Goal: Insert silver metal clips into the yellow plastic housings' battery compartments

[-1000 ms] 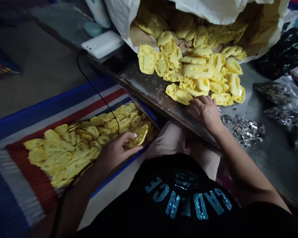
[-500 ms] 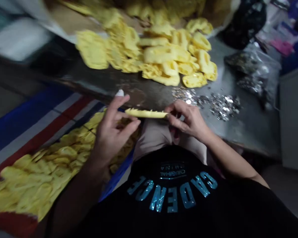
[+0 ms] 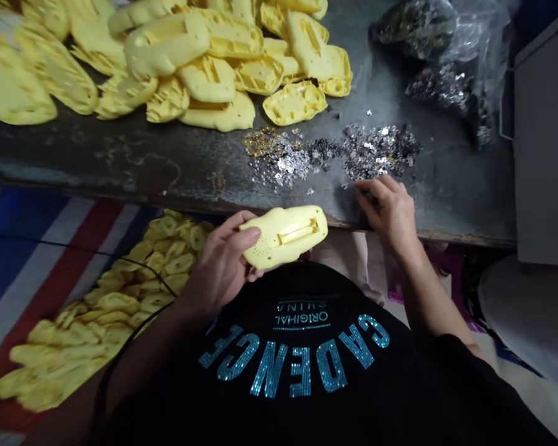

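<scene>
Head: oblong yellow plastic shell clasped by left hand.
Right hand was freed, half-curled beside silvery metal bits; grasp unclear.

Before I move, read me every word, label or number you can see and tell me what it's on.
"CADENCE": black T-shirt, large glittery blue letters, upside down.
"ORIGIHAL": same T-shirt, small; sixth letter may be N.
"CHINA": same T-shirt, small.
None readable on the yellow plastic shell or clear plastic bag.

Shirt: CADENCE; apparently ORIGIHAL CHINA
</scene>
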A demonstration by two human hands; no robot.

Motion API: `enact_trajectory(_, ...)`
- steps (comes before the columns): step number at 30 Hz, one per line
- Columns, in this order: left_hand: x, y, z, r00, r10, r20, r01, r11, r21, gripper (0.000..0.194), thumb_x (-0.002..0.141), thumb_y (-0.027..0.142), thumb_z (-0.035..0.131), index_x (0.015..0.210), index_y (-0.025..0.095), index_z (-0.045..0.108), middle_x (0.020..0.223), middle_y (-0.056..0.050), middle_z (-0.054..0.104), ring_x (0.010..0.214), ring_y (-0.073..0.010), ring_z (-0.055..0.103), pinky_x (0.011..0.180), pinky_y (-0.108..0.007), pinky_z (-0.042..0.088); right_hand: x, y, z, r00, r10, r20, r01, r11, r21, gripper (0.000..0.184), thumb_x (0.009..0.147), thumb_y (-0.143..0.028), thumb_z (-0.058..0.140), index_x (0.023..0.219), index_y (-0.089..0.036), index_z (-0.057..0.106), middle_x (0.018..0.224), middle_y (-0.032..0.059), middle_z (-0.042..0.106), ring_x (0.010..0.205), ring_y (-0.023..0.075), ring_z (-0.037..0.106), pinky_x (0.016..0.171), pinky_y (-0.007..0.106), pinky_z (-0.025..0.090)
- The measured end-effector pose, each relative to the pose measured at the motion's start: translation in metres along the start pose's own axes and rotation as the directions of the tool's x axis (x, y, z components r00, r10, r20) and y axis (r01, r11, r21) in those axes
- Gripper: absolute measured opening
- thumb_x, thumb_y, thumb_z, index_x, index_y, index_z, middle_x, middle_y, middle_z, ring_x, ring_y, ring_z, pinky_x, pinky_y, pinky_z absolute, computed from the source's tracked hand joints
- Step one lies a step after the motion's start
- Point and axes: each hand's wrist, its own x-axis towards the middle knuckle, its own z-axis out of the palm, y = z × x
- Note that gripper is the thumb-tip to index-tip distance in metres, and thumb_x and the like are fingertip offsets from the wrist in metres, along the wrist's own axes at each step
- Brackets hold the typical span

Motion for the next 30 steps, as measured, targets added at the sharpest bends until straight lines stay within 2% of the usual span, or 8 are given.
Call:
enact_trajectory(5,0.002,0.001,0.017,0.996,0.059,-0.062,-0.063,0.996,-0.063,0.041,0.087,0.05,0.084,0.098,0.024,0.055,0.08,0.001,0.077,0.052,-0.0163,0.067,0.036,-0.025,0.051,0.023,-0.001,0.018,0.996,-0.054,0.068,0.066,0.979,-0.194,0.02,0.112,-0.036,0.065,0.115,-0.025,0.082,0.111,0.0111,0.081,0.108,0.0334,0.072,0.097,0.047,0.052)
enact_trajectory(12,0.007,-0.008,0.019,0.995,0.082,0.056,-0.073,0.988,-0.135,0.053,0.095,0.066,0.083,0.104,0.024,0.052,0.08,0.002,0.079,0.053,-0.02,0.078,0.043,-0.025,0.061,0.005,0.011,0.007,0.988,-0.153,0.032,0.152,0.988,0.017,0.022,0.108,-0.036,0.07,0.118,-0.03,0.088,0.102,0.0091,0.082,0.095,0.0282,0.073,0.086,0.043,0.054)
enact_trajectory(16,0.009,-0.009,0.017,0.984,0.067,0.167,-0.037,0.983,-0.179,0.051,0.1,0.065,0.08,0.109,0.024,0.052,0.089,0.001,0.084,0.059,-0.0198,0.083,0.049,-0.023,0.064,-0.006,0.049,0.002,0.978,-0.043,-0.204,0.026,0.996,-0.084,0.039,0.098,-0.044,0.081,0.135,-0.033,0.086,0.107,0.0085,0.083,0.09,0.0287,0.075,0.088,0.048,0.06)
enact_trajectory(18,0.01,-0.009,0.018,0.981,0.059,0.183,-0.025,0.983,-0.184,0.052,0.099,0.066,0.08,0.11,0.024,0.052,0.094,-0.001,0.085,0.063,-0.0202,0.085,0.052,-0.023,0.066,-0.006,0.074,0.003,0.929,0.014,-0.369,-0.083,0.982,-0.171,0.042,0.084,-0.049,0.091,0.122,-0.031,0.09,0.109,0.0108,0.081,0.09,0.0319,0.076,0.09,0.055,0.061)
enact_trajectory(19,0.011,-0.009,0.019,0.982,0.054,0.183,-0.019,0.983,-0.185,0.053,0.098,0.066,0.081,0.111,0.024,0.053,0.097,-0.002,0.086,0.065,-0.0206,0.086,0.053,-0.023,0.066,-0.005,0.083,0.004,0.928,0.052,-0.37,-0.133,0.971,-0.199,0.045,0.079,-0.048,0.095,0.12,-0.03,0.091,0.114,0.0128,0.081,0.095,0.0341,0.078,0.093,0.058,0.061)
enact_trajectory(22,0.011,-0.008,0.02,0.983,0.03,0.178,0.0,0.985,-0.17,0.054,0.095,0.066,0.083,0.11,0.023,0.053,0.098,-0.004,0.087,0.065,-0.0207,0.085,0.052,-0.023,0.065,-0.002,0.084,0.008,0.969,0.086,-0.232,-0.128,0.976,-0.175,0.047,0.082,-0.041,0.094,0.128,-0.029,0.09,0.116,0.0139,0.082,0.105,0.0346,0.078,0.096,0.054,0.06)
enact_trajectory(27,0.006,-0.005,0.022,0.996,0.017,0.089,-0.004,0.99,-0.138,0.043,0.094,0.054,0.085,0.105,0.022,0.058,0.086,-0.001,0.084,0.053,-0.0196,0.079,0.037,-0.02,0.052,-0.01,0.04,-0.001,0.997,-0.066,-0.033,0.066,0.998,-0.009,0.032,0.104,-0.04,0.078,0.133,-0.031,0.085,0.112,0.0094,0.083,0.112,0.0333,0.074,0.099,0.05,0.059)
enact_trajectory(30,0.006,-0.003,0.021,1.0,-0.009,0.022,0.011,0.994,-0.108,0.038,0.092,0.048,0.087,0.103,0.022,0.061,0.088,-0.002,0.086,0.05,-0.0215,0.077,0.032,-0.022,0.049,-0.021,0.038,-0.011,0.999,-0.035,0.013,0.034,0.998,0.048,0.035,0.103,-0.041,0.079,0.137,-0.032,0.081,0.115,0.0074,0.082,0.112,0.0333,0.075,0.102,0.052,0.061)
